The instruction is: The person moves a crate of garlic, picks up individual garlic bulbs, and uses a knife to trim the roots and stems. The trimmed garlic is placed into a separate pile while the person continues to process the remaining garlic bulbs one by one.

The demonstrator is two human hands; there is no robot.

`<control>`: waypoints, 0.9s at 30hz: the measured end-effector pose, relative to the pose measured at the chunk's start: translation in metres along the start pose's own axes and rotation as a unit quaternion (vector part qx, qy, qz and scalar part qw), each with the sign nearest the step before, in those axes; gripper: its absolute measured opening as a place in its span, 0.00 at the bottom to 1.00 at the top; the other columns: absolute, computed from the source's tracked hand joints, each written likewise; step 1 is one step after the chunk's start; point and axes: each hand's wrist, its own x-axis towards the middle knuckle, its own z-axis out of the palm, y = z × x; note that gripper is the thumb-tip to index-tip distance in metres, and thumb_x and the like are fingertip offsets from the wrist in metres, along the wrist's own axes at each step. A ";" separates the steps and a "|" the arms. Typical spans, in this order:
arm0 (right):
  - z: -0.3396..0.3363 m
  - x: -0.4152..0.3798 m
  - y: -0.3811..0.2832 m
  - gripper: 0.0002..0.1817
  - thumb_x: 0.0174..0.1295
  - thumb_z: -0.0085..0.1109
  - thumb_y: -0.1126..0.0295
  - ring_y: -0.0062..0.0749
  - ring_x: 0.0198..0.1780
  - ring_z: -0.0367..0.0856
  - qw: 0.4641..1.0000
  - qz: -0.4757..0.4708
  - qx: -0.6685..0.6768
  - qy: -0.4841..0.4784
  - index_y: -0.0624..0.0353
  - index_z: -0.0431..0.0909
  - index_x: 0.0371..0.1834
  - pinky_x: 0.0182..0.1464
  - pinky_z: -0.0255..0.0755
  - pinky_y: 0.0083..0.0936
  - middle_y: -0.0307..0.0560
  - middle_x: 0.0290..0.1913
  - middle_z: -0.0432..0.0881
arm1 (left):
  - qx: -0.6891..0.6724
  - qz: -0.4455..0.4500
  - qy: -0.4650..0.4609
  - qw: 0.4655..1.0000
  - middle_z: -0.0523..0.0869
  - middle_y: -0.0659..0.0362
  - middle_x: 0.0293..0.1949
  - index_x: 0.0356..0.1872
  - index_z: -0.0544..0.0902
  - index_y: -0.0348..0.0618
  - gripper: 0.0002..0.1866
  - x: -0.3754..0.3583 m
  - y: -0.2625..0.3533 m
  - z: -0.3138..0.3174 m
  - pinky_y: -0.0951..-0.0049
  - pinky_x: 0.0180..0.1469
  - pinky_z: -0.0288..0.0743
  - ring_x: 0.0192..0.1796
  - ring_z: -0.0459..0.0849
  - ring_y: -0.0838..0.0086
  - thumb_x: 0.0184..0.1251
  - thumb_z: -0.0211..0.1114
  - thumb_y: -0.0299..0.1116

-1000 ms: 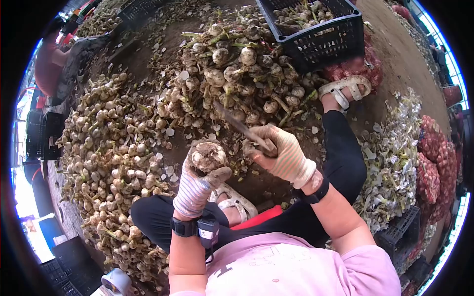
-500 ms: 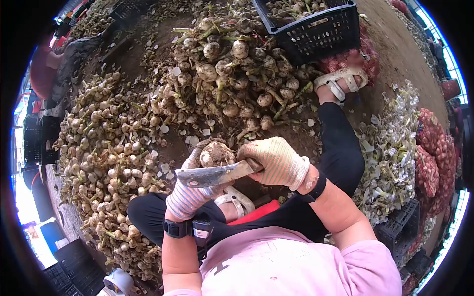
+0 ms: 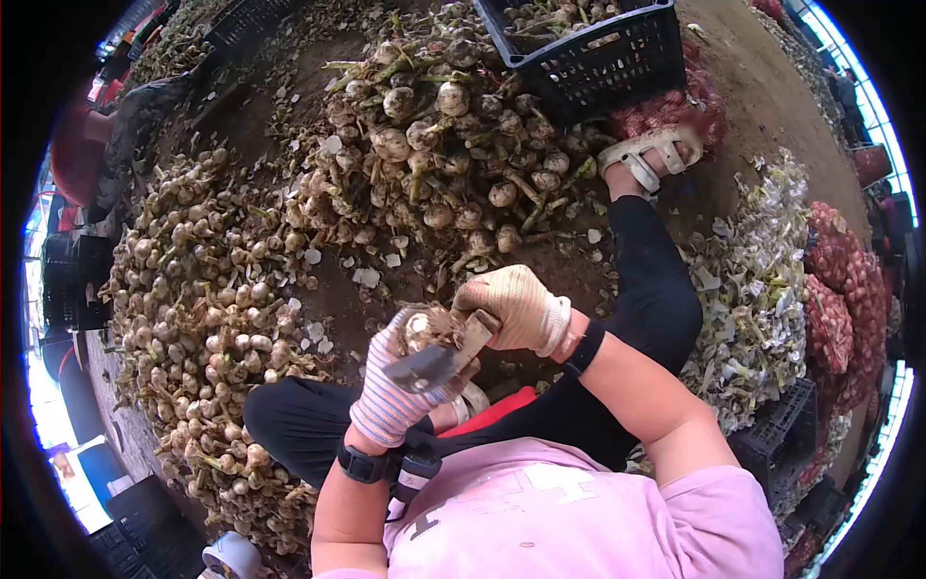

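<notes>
My left hand (image 3: 386, 386), in a striped knitted glove, is closed around a garlic bulb (image 3: 419, 328) with dirty roots. My right hand (image 3: 516, 307), also gloved, grips the handle of a knife (image 3: 429, 367). The wide blade lies across the near side of the bulb and points down and to the left. Part of the bulb is hidden behind the blade and the fingers. Beyond my hands rises a heap of untrimmed garlic (image 3: 439, 179) with stems and soil on it.
Many bulbs (image 3: 207, 357) cover the ground on the left. A black crate (image 3: 608, 63) stands at the top, beside a red net bag (image 3: 675, 101). Peelings (image 3: 748, 309) and filled net bags (image 3: 844, 299) lie right. Another person (image 3: 82, 154) sits at the far left.
The knife has turned so its blade points more downward and lies across the bulb. My left hand has moved slightly down and tilted, and the view has shifted a little.
</notes>
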 end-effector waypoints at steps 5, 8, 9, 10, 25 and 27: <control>0.005 -0.012 0.055 0.07 0.47 0.63 0.67 0.48 0.24 0.77 0.978 0.184 -0.057 0.073 0.56 0.76 0.25 0.27 0.70 0.34 0.49 0.20 0.77 | -0.099 0.114 -0.062 0.987 0.83 0.59 0.33 0.47 0.74 0.39 0.28 -0.022 0.034 0.003 0.74 0.46 0.75 0.36 0.81 0.73 0.40 0.73 0.32; -0.016 0.001 0.031 0.05 0.51 0.62 0.72 0.32 0.18 0.70 0.970 0.192 0.062 0.134 0.59 0.75 0.26 0.24 0.67 0.25 0.47 0.17 0.73 | -0.087 0.013 0.080 0.993 0.81 0.58 0.40 0.51 0.70 0.36 0.34 -0.021 0.029 -0.032 0.75 0.49 0.74 0.42 0.79 0.76 0.39 0.76 0.29; -0.015 0.003 0.023 0.04 0.52 0.61 0.74 0.22 0.20 0.67 0.969 0.191 0.092 0.124 0.60 0.75 0.26 0.24 0.65 0.22 0.42 0.16 0.71 | -0.035 0.053 0.073 0.995 0.80 0.58 0.42 0.55 0.66 0.35 0.37 -0.020 0.024 -0.039 0.75 0.49 0.74 0.45 0.77 0.78 0.42 0.75 0.27; -0.015 0.003 0.015 0.04 0.52 0.60 0.76 0.13 0.21 0.63 0.967 0.194 0.123 0.114 0.61 0.74 0.25 0.24 0.63 0.19 0.36 0.16 0.69 | -0.035 0.052 0.074 0.995 0.80 0.58 0.42 0.55 0.66 0.35 0.37 -0.020 0.019 -0.041 0.75 0.49 0.74 0.45 0.77 0.78 0.42 0.75 0.27; 0.010 -0.004 -0.010 0.05 0.58 0.57 0.70 0.11 0.26 0.66 0.848 0.273 0.444 0.092 0.59 0.76 0.29 0.28 0.63 0.14 0.29 0.23 0.72 | -0.553 -0.020 0.096 0.827 0.78 0.48 0.48 0.52 0.71 0.34 0.25 0.008 0.005 -0.040 0.52 0.59 0.69 0.55 0.76 0.57 0.48 0.60 0.27; 0.020 -0.003 -0.016 0.07 0.58 0.58 0.68 0.11 0.26 0.66 0.855 0.260 0.436 0.102 0.60 0.76 0.29 0.30 0.64 0.15 0.30 0.23 0.72 | -0.630 0.025 0.054 0.774 0.80 0.50 0.43 0.45 0.77 0.40 0.18 0.018 0.011 -0.032 0.56 0.51 0.77 0.50 0.79 0.60 0.53 0.60 0.35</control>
